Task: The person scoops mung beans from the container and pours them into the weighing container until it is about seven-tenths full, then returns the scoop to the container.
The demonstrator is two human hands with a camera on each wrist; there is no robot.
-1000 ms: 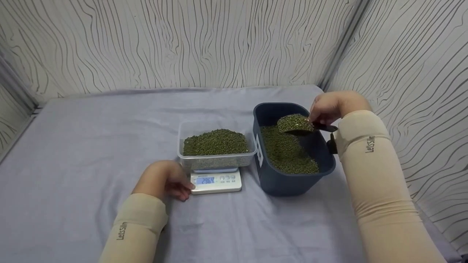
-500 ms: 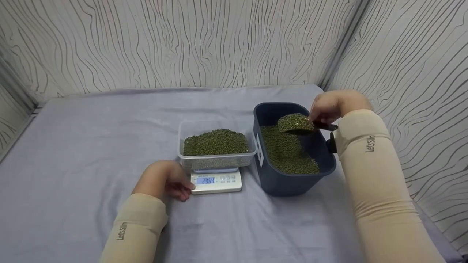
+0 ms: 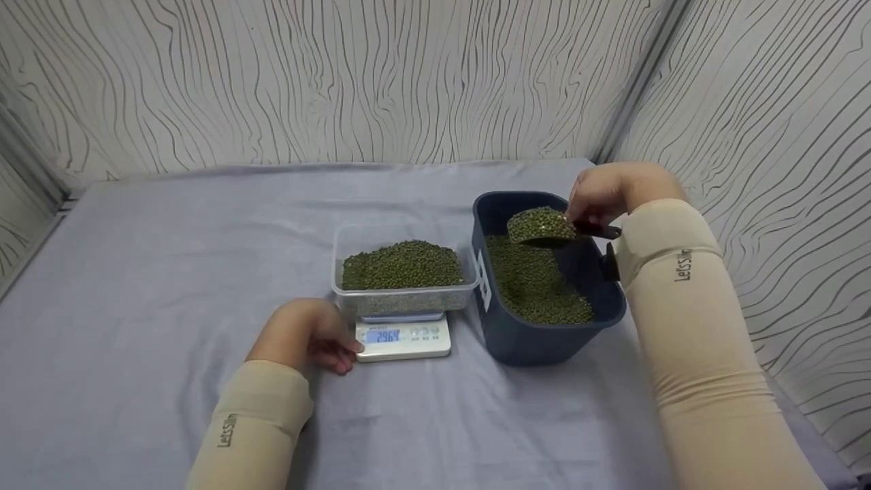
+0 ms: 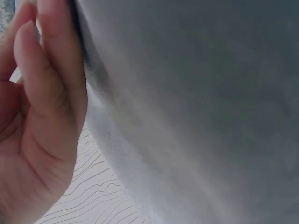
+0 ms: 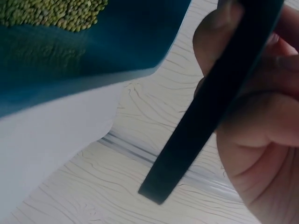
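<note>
My right hand (image 3: 602, 194) grips the dark handle of a scoop (image 3: 599, 230), whose bowl is heaped with green mung beans (image 3: 543, 223) above a deep blue bin (image 3: 537, 346). In the right wrist view the fingers wrap round the black handle (image 5: 187, 140). More mung beans lie in the bin. A clear plastic container (image 3: 408, 299), piled with the same beans, stands on a white kitchen scale (image 3: 408, 347) with lit digits. With the thumb at the scale's front left corner, my left hand (image 3: 316, 333) holds nothing; its fingers (image 4: 35, 70) are relaxed.
The bin stands close against the container's right side. A grey-lilac cloth (image 3: 170, 272) with creases covers the table. Patterned panels (image 3: 326, 82) rise at the back and on the right.
My right hand has shifted slightly up and to the left with the loaded scoop, after holding nearly still. The left hand, scale and container have not moved.
</note>
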